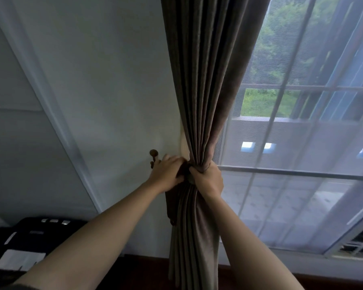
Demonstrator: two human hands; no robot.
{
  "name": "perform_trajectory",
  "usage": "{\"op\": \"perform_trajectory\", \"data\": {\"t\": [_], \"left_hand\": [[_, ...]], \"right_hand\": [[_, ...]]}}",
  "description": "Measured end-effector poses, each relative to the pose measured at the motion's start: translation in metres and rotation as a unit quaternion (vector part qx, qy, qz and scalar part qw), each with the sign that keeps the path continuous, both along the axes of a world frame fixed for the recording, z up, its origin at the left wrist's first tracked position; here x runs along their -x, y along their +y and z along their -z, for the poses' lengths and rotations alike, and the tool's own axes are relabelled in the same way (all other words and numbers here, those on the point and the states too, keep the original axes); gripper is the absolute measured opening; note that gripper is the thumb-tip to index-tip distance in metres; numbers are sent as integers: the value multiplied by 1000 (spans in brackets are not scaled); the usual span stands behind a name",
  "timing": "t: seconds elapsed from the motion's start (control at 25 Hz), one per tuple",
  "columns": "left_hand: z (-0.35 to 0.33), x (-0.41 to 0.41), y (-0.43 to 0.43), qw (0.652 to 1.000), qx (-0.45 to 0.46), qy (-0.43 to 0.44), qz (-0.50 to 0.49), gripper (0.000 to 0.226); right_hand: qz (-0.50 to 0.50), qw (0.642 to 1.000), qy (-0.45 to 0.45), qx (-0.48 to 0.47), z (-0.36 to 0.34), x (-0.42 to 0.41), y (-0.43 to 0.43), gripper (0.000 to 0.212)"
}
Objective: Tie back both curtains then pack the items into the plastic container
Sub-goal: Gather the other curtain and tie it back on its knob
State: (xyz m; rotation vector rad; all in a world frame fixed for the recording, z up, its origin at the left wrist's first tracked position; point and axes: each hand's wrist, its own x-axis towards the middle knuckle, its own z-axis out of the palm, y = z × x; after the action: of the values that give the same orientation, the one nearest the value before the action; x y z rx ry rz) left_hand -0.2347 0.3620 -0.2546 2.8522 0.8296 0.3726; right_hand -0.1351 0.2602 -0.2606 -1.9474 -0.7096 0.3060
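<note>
Both arms up at the brown curtain (199,91), which hangs gathered into a tight bunch btwn the white wall and the window (302,143). Right hand (208,181) is clamped around the bunch at its narrowest point, fingers wrapped over the folds from the window side. Left hand (166,174) sits just beside it on the wall side, touching the fabric, fingers curled in at the same pinch point; looks like it's got something dark there, prob the tieback, but can't tell for sure, and can't tell whether that grip is closed on anything. Just left of the curtain, right by the left hand, a small dark hook (153,155) w/ a round knob sticks out of the wall. Below the pinch the curtain fans out again and drops to the floor. Low and well left of the curtain, a black device (36,237) w/ white labels. Plastic container isn't in view.
</note>
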Motion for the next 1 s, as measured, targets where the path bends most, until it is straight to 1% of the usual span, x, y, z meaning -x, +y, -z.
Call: {"op": "perform_trajectory", "data": {"t": [0.04,0.08,0.12,0.2,0.28,0.32,0.36,0.4,0.44,0.48,0.56,0.6,0.64,0.68,0.72,0.76,0.84,0.88,0.92,1.0], "left_hand": [[-4,-1,1,999,-35,-16,-6,31],[-8,0,4,998,-46,-35,-7,24],[-14,2,7,998,-51,-44,-12,22],[-27,2,19,996,-84,-29,-14,24],[-36,-6,23,992,-118,-38,-10,20],[-38,-13,20,993,-81,-89,-13,17],[-40,-18,13,986,14,-166,-25,14],[-40,-25,5,962,123,-239,-42,15],[-36,-31,-3,934,204,-285,-65,19],[-33,-33,-11,924,225,-301,-75,22],[-23,-32,-17,932,197,-296,-71,15],[-21,-27,-19,932,207,-294,-57,10],[-20,-22,-17,926,241,-289,-32,13],[-19,-16,-15,916,294,-274,2,24],[-18,-10,-13,898,359,-251,41,37],[-17,-6,-12,888,399,-218,76,44],[-10,-3,-12,892,406,-160,113,54],[-6,-5,-11,897,400,-153,112,63],[-3,-6,-10,897,399,-158,100,72],[2,-9,-8,889,417,-174,74,75]], "right_hand": [[-8,1000,0,-6,2,-1,-2,36],[-17,1000,-2,-12,3,-1,-3,35],[-26,999,-6,-18,4,-2,-5,35],[-42,998,-11,-35,5,-3,-8,33],[-57,996,-19,-61,7,-3,-9,26],[-67,994,-24,-78,8,-2,-9,23],[-79,992,-31,-96,11,-2,-10,23],[-89,990,-36,-107,14,-2,-11,26],[-101,988,-39,-113,17,-3,-14,31],[-113,986,-39,-112,18,-5,-18,34],[-139,985,-28,-100,19,-12,-26,36],[-154,983,-18,-94,19,-15,-30,37],[-166,982,-6,-91,18,-18,-33,41],[-176,980,5,-92,17,-21,-35,46],[-184,978,18,-92,17,-25,-36,49],[-196,975,33,-95,15,-28,-37,47],[-221,969,58,-94,11,-32,-39,35],[-236,965,63,-92,9,-35,-41,30],[-248,963,56,-90,9,-38,-42,29],[-261,961,27,-86,7,-44,-44,31]]}}
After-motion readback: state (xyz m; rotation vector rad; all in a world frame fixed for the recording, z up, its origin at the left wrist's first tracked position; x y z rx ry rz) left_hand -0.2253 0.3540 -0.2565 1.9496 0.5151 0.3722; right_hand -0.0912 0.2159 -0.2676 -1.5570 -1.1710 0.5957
